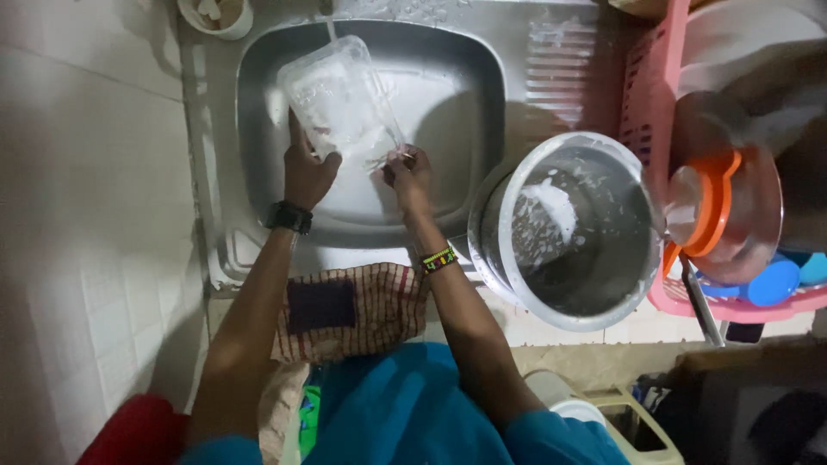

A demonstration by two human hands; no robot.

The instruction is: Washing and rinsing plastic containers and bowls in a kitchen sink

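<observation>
Over the steel sink I hold a clear plastic container, tilted under a thin stream of water from above. My left hand, with a black watch on the wrist, grips the container's near left edge. My right hand, with a beaded bracelet on the wrist, pinches its near right corner. Soap foam clings to the container and runs into the basin.
A large steel pot with suds inside stands right of the sink. A pink dish rack at the right holds a glass lid with an orange rim and blue items. A striped cloth hangs at the counter edge. A small white cup sits top left.
</observation>
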